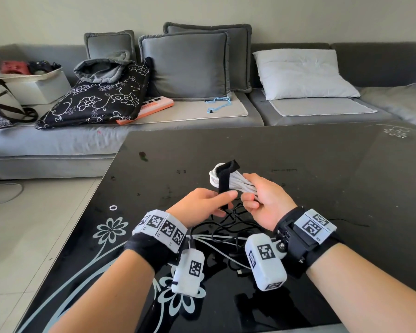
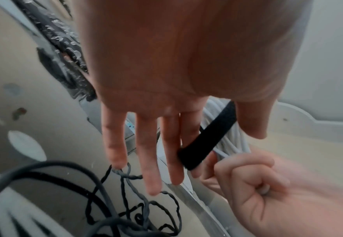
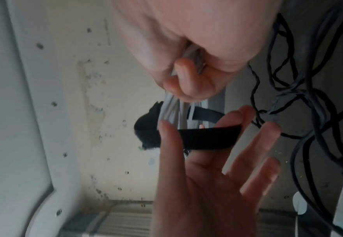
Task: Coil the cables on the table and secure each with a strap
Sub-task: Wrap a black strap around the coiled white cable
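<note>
Coiled white cable bundle [image 1: 235, 182] clenched in right hand [image 1: 264, 200] above glossy black table [image 1: 322, 179] | black fabric strap [image 1: 223, 181] pinched by left hand [image 1: 202, 203], unfastened | tangled black cables [image 1: 226, 227] left uncoiled

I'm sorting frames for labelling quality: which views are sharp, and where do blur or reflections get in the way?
Head view: sharp on both hands, the black strap and white cable coil; the glossy black table mirrors the room. Left wrist view: left hand soft, right hand smeared. Right wrist view: blurred throughout; strap edges still readable.
</note>
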Motion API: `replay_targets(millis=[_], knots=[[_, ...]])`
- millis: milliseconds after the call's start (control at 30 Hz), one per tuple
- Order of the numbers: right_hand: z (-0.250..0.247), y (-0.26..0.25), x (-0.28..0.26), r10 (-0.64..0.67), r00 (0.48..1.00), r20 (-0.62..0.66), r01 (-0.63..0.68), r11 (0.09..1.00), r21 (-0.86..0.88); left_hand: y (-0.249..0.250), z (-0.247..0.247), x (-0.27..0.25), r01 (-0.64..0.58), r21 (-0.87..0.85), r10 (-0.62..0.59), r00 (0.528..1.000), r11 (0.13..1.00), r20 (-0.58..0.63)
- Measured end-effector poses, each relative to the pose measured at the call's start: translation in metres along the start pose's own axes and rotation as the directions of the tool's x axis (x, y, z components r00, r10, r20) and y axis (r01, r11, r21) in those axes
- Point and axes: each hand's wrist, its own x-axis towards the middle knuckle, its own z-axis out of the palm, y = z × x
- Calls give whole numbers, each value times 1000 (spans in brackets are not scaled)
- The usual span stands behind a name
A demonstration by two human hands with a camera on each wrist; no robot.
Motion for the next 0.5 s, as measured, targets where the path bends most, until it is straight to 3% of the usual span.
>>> replay_targets(millis=[133,267,367,500], knots=[[4,3,-1,-68,997,22,70,994,-84,6,-1,-2,-44,-17,44,999,999,16],[2,1,1,-104,994,-16,102,991,-85,3,-9,1,-29,-132,10,990,991,-141],[1,2,2,-151,987,-50,144,981,-132,2,-11,2,-121,-114,79,945,986,-319],[4,2,-2,-213,977,-23,203,953,-223,3,-9,4,-242,-101,201,931,965,-305]])
